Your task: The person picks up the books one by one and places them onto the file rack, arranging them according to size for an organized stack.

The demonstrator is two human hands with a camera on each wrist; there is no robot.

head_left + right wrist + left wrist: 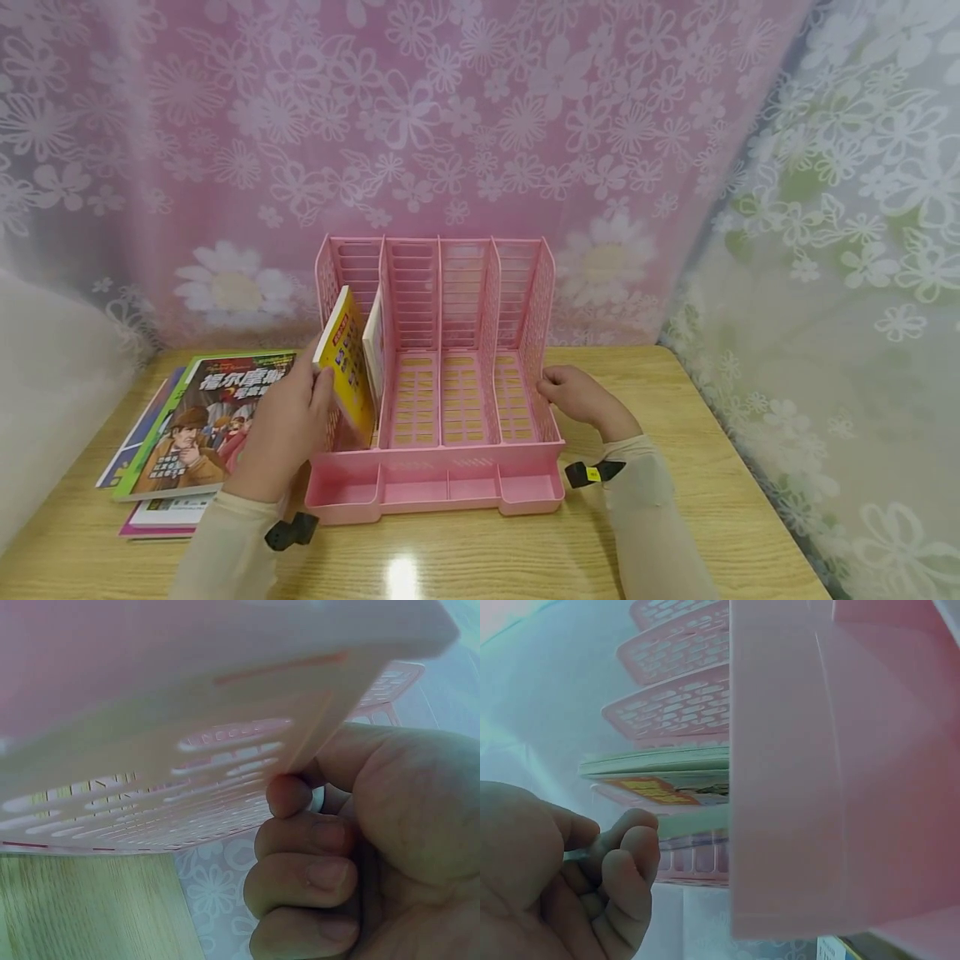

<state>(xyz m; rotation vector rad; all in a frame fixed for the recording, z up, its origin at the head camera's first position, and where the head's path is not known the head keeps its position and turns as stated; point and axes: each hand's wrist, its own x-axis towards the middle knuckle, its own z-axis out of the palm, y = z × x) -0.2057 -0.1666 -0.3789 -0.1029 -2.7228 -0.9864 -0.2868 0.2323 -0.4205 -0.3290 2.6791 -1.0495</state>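
A pink plastic desk file rack (435, 464) with upright dividers and a front tray stands on the table. My left hand (283, 421) pinches a yellow-covered book (352, 371) by its near edge, and the book stands upright in the leftmost compartment. Beside it, against the first divider, leans another book (372, 337) with its pale edge toward me. The left wrist view has thumb and fingers of the left hand (604, 874) on the held book's edge (694, 823). At the rack's right side wall (142, 776), my right hand (322, 877) grips the front edge with thumb and curled fingers.
A pile of books and magazines lies left of the rack, topped by a green-bordered comic (210, 417) partly behind the left arm. The wooden table (675, 467) ends at a floral pink curtain (465, 125) behind and pale curtain (862, 333) at right.
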